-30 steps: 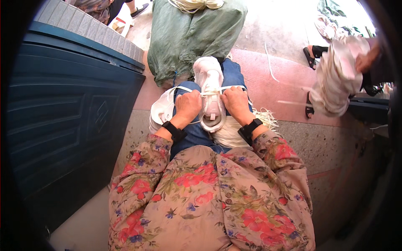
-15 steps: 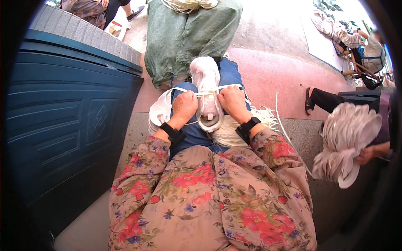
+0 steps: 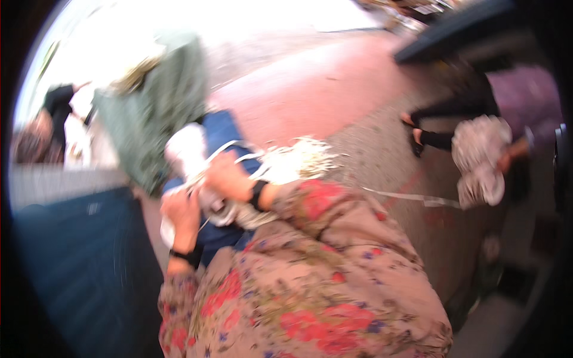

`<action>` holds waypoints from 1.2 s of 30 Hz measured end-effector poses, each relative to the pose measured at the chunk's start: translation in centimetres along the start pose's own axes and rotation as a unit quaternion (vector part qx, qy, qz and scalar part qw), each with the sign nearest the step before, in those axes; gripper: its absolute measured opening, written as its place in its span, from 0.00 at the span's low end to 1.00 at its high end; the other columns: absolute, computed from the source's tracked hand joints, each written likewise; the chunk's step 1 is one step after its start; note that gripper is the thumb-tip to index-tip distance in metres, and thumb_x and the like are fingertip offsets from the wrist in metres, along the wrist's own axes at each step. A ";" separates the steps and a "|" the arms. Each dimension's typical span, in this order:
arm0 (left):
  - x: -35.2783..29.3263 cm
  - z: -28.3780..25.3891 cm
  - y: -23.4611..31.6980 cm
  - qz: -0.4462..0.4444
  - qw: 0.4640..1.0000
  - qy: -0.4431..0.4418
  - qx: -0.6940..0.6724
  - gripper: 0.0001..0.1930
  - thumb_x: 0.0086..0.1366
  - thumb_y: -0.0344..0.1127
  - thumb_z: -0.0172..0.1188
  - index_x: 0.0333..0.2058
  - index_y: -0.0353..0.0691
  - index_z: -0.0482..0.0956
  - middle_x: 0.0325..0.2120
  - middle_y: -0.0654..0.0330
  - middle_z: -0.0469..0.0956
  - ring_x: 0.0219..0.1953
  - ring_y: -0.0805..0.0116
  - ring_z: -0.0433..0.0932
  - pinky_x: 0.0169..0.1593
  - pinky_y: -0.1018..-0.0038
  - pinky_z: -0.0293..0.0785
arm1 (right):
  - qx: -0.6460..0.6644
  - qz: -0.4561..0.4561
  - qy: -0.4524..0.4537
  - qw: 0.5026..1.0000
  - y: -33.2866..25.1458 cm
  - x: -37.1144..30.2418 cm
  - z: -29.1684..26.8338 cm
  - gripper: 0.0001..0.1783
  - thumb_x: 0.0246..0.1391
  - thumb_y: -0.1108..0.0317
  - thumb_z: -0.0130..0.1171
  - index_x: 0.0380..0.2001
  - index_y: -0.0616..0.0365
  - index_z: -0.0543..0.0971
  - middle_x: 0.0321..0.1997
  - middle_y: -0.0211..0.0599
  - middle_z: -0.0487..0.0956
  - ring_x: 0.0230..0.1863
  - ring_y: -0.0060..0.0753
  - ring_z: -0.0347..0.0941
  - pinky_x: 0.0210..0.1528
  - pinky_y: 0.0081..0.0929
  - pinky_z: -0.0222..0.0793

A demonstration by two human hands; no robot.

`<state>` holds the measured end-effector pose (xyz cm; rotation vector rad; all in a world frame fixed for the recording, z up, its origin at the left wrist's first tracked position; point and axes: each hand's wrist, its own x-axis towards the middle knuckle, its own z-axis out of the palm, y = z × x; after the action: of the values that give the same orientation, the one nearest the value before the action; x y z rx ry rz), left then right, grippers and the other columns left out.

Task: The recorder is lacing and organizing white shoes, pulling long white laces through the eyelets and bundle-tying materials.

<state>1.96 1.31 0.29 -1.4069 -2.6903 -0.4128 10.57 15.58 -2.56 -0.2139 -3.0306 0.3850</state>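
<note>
no text or numbers can be read here.

There are two hands [image 3: 227, 175], two black wristbands [image 3: 258, 195], one pale shoe [image 3: 185, 149], one green sack [image 3: 156, 110], one lace bundle [image 3: 296, 161].

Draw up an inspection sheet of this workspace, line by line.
Surface: lap in blue jeans.
Work things: white shoe on the lap; pale lace near the right hand.
Clutter: pale lace heap right of the jeans; green sack beyond the shoe.
Hands: left hand and right hand at the shoe; blur hides their grip.
Cables: nothing seen.
Surroundings: blue panel at left; co-worker at right holding a pale bundle.
</note>
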 end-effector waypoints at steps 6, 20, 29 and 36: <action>0.1 0.6 -2.2 -0.022 0.995 -0.092 -0.032 0.09 0.50 0.35 0.57 0.30 0.37 0.76 0.27 0.52 0.74 0.36 0.52 0.68 0.37 0.62 0.64 | 0.011 0.109 -0.035 0.993 -2.0 2.6 0.4 0.10 0.34 0.64 0.53 0.23 0.54 0.80 0.27 0.33 0.75 0.34 0.32 0.64 0.30 0.32 0.52; 5.7 0.8 0.6 0.063 0.985 -0.135 -0.083 0.07 0.48 0.29 0.59 0.24 0.31 0.74 0.23 0.50 0.72 0.32 0.53 0.68 0.36 0.63 0.64 | 0.265 0.173 0.093 0.944 -0.6 1.3 1.3 0.11 0.38 0.72 0.53 0.29 0.65 0.70 0.21 0.52 0.74 0.25 0.52 0.71 0.26 0.40 0.67; 3.5 0.6 -3.0 -0.075 0.946 -0.120 -0.291 0.07 0.48 0.30 0.56 0.18 0.33 0.71 0.13 0.60 0.69 0.17 0.72 0.65 0.22 0.73 0.63 | 0.253 0.002 0.075 0.965 -2.0 1.9 1.9 0.05 0.39 0.68 0.50 0.20 0.56 0.75 0.19 0.47 0.74 0.22 0.48 0.73 0.23 0.41 0.67; 7.7 2.6 -0.7 -0.149 0.886 -0.149 -0.413 0.09 0.48 0.35 0.60 0.22 0.35 0.76 0.17 0.65 0.72 0.21 0.78 0.67 0.25 0.78 0.62 | -0.069 -0.031 -0.074 0.994 1.2 0.9 -1.6 0.06 0.39 0.65 0.53 0.23 0.51 0.78 0.29 0.31 0.71 0.36 0.31 0.66 0.30 0.29 0.60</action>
<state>-2.84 7.76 -0.90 -1.2346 -3.1467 -1.6545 9.98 17.22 -1.23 -0.1044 -3.2035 0.1951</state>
